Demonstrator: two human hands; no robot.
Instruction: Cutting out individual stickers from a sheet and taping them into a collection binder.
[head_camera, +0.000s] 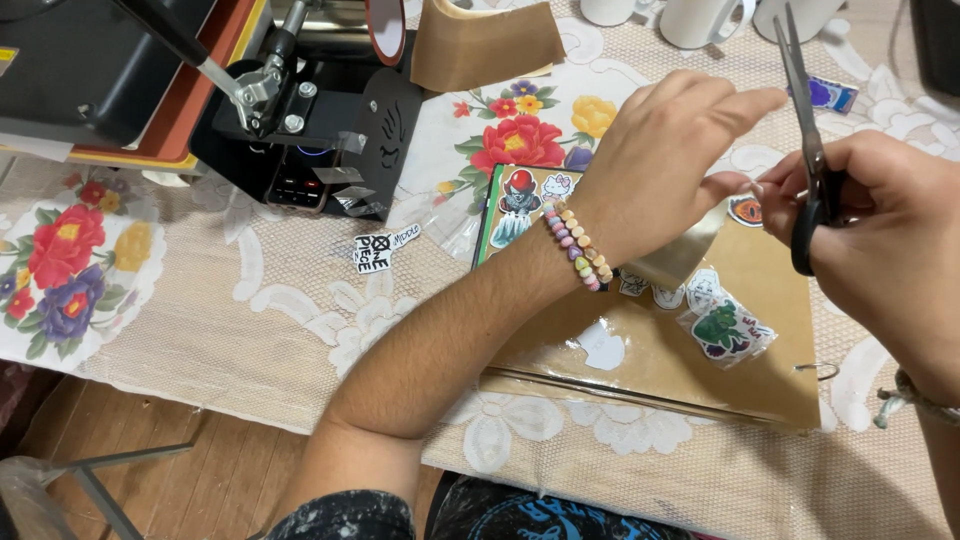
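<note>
Two hands are working a cutting step: the left hand (668, 160) is pinching a tape strip (680, 258), the right hand (880, 235) is clamping scissors (808, 140) just beside that grip; closing the blades seems next.

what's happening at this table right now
A person sits at a table covered with a floral lace cloth. The right hand holds black-handled scissors, blades pointing up. The left hand, with a bead bracelet on its wrist, pinches a small piece of shiny film beside the blades. Below lies a brown sheet with cut-out stickers on it. A black heat press stands at the upper left.
</note>
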